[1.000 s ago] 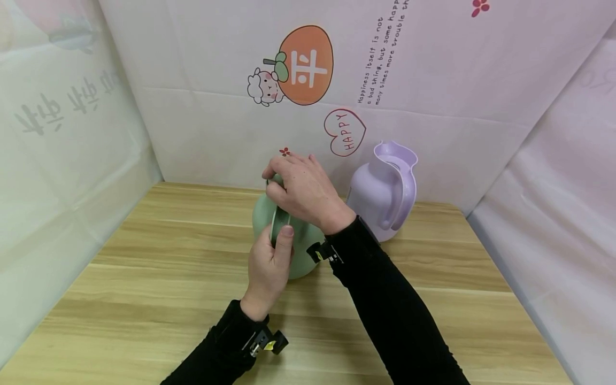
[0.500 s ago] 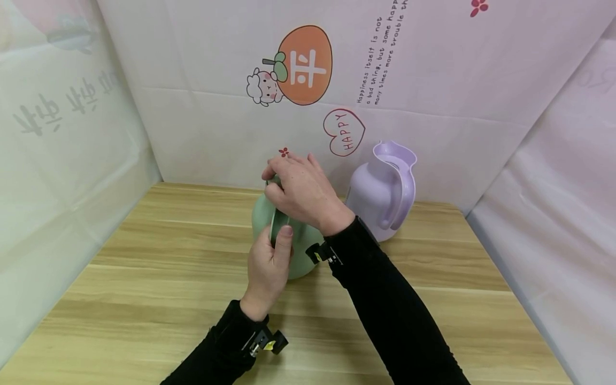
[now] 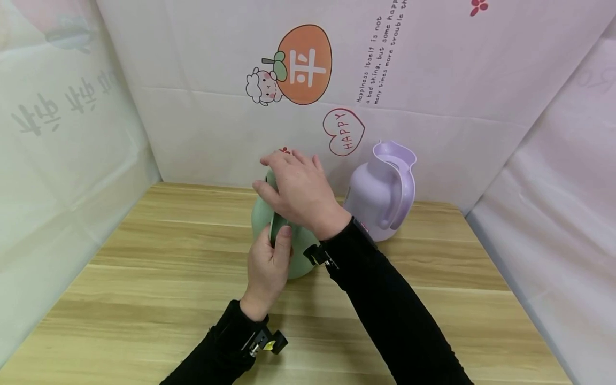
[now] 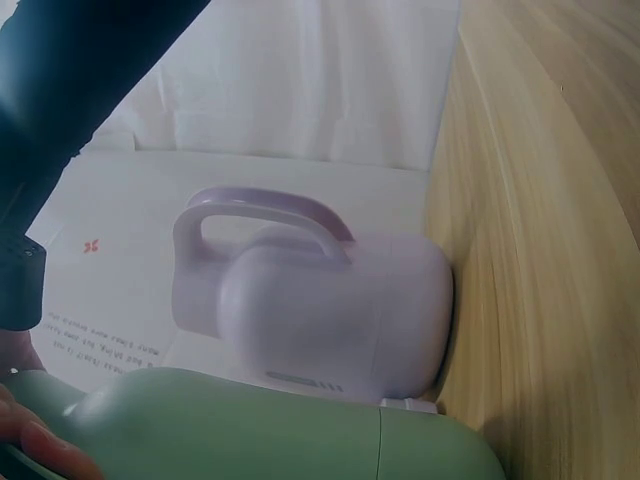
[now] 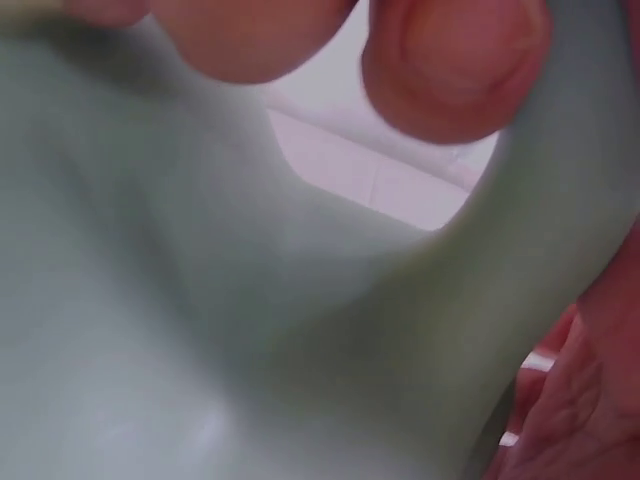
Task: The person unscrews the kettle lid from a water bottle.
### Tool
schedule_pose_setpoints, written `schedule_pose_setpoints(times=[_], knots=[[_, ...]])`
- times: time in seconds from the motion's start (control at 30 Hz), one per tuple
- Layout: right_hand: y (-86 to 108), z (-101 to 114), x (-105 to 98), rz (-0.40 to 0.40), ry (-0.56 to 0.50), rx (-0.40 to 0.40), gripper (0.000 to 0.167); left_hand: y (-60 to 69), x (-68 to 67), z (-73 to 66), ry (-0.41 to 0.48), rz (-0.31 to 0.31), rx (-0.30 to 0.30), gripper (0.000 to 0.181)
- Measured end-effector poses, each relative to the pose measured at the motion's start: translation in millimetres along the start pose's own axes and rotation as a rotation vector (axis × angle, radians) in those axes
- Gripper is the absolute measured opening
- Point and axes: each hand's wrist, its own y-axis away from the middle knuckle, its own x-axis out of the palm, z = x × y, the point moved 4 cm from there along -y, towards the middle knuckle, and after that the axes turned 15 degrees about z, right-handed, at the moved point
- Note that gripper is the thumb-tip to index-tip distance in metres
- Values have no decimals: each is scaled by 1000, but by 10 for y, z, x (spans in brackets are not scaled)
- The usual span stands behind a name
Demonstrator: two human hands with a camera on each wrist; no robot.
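Nearest my camera, the left hand (image 3: 268, 262) grips the green jug (image 3: 301, 259) by its handle (image 3: 277, 222), fingers curled, thumb laid along it; were that hold to slacken, I judge the jug could twist on the bench (image 3: 159, 278). Beyond, the right hand (image 3: 302, 190) lies over the jug's top, fingers nearly straight, thumb spread; what it presses, if anything, I cannot tell. An off-centre push there could tip the upright jug. Farther back stands the purple jug (image 3: 372, 198), near enough, I expect, to be knocked.
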Motion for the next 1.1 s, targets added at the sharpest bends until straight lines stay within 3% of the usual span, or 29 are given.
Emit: schedule_pose_setpoints(times=[0.17,0.3,0.57,0.93,1.1], knots=[[-4,22,1,0,96,116,64,-1,-4,-4,-2,0,10,30],[-7,18,25,15,123,163,64,2,-3,0,5,4,9,30],[-1,17,44,29,132,120,48,0,-3,-12,7,5,2,30],[7,22,43,-39,190,58,41,-10,-7,-8,0,8,2,33],[6,21,46,-37,167,46,40,-9,-10,-8,1,7,-6,33]])
